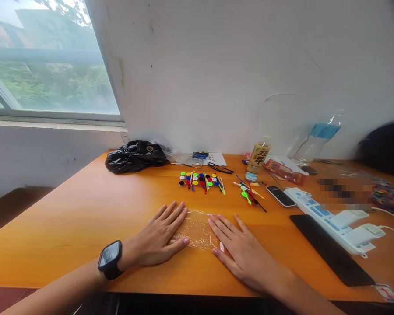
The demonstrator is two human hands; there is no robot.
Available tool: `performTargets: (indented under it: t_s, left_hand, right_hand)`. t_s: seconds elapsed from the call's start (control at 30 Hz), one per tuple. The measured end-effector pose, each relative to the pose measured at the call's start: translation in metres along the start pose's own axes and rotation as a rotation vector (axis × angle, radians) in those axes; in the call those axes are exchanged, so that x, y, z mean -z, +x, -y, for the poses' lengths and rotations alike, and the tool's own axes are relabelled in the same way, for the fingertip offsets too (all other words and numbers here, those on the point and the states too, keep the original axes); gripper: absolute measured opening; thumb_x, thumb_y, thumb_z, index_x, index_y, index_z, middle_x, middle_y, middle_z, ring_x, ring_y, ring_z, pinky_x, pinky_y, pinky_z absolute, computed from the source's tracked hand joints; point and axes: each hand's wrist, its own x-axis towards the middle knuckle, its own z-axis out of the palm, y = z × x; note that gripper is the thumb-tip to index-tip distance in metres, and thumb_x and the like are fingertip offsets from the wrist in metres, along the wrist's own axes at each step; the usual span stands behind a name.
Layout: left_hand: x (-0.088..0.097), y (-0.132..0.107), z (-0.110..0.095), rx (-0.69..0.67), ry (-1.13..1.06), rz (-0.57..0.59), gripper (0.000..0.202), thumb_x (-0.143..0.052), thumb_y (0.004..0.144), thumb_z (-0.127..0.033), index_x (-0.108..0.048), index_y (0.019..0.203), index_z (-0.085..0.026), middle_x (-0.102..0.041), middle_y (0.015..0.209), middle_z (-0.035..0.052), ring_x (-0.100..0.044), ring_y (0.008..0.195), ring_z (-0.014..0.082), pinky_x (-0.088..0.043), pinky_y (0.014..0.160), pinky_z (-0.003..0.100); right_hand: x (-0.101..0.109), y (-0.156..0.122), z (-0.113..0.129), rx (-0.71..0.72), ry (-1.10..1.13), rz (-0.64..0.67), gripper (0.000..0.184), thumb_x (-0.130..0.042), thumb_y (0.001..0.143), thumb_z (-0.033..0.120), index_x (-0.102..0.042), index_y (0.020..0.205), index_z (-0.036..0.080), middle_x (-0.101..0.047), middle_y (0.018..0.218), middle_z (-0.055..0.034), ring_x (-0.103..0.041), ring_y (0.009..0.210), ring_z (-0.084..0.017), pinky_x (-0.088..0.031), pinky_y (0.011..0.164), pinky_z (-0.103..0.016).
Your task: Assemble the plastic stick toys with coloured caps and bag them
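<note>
A clear plastic bag (199, 229) lies flat and crinkled on the wooden table near its front edge. My left hand (162, 236) rests palm down over the bag's left side, fingers stretched out, a black watch on the wrist. On the bag's right edge lies my right hand (238, 245), also flat with the fingers apart. Beyond the hands sits a group of small coloured discs and plastic sticks (202, 181). To the right of that group is a loose pile of coloured arrow-shaped plastic pieces (248, 192).
A black plastic bag (134, 156) lies at the back left. Toward the right stand a drink bottle (258, 156), a large clear bottle (317, 140), a phone-like device (280, 196), a white power strip (325, 221) with plugs, and a black flat slab (330, 249).
</note>
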Motion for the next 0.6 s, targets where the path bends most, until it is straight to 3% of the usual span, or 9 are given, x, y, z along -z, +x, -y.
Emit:
performTargets:
  t_s: [0.1,0.23,0.4,0.5,0.6]
  left_hand:
    - [-0.001,0.007,-0.012,0.023,0.019,-0.068,0.077,-0.043,0.107,-0.057,-0.012,0.171,-0.026,-0.019,0.174,0.0105,-0.011,0.162,0.0378,-0.019,0.131,0.062]
    - [-0.013,0.017,-0.03,-0.083,-0.044,-0.075,0.076,-0.041,0.109,-0.053,-0.006,0.171,-0.026,-0.018,0.175,0.0107,-0.016,0.162,0.033,-0.025,0.131,0.055]
    - [-0.021,0.01,-0.025,-0.073,-0.049,-0.049,0.086,-0.047,0.104,-0.062,-0.006,0.171,-0.028,-0.021,0.174,0.0107,-0.02,0.161,0.0368,-0.021,0.131,0.061]
    - [-0.018,0.006,-0.018,-0.061,-0.05,-0.072,0.089,-0.05,0.101,-0.067,-0.01,0.171,-0.029,-0.024,0.174,0.0122,-0.025,0.16,0.0371,-0.021,0.13,0.06]
    - [-0.01,0.012,-0.016,-0.048,-0.055,-0.099,0.096,-0.054,0.095,-0.075,-0.018,0.17,-0.027,-0.032,0.17,0.0166,-0.037,0.154,0.0396,-0.028,0.126,0.061]
  right_hand:
    - [0.002,0.005,0.002,0.01,-0.006,0.017,0.065,-0.04,0.111,0.049,-0.022,0.169,0.029,-0.031,0.17,-0.0076,-0.033,0.157,-0.032,-0.019,0.13,-0.065]
    - [0.0,0.015,0.007,0.021,0.007,0.027,0.066,-0.038,0.111,0.049,-0.021,0.17,0.025,-0.029,0.171,-0.0103,-0.03,0.158,-0.035,-0.018,0.128,-0.068]
    - [0.001,0.009,0.0,0.038,0.077,0.053,0.068,-0.041,0.11,0.048,-0.014,0.17,0.029,-0.025,0.172,-0.0085,-0.026,0.16,-0.031,-0.019,0.13,-0.063]
    - [0.002,0.001,-0.011,0.067,0.128,0.052,0.067,-0.046,0.109,0.046,-0.023,0.169,0.029,-0.029,0.172,-0.0089,-0.029,0.159,-0.03,-0.023,0.131,-0.06]
    - [0.0,-0.001,-0.019,0.112,0.164,-0.019,0.058,-0.052,0.107,0.041,-0.043,0.162,0.026,-0.043,0.166,-0.0107,-0.04,0.154,-0.029,-0.028,0.13,-0.055]
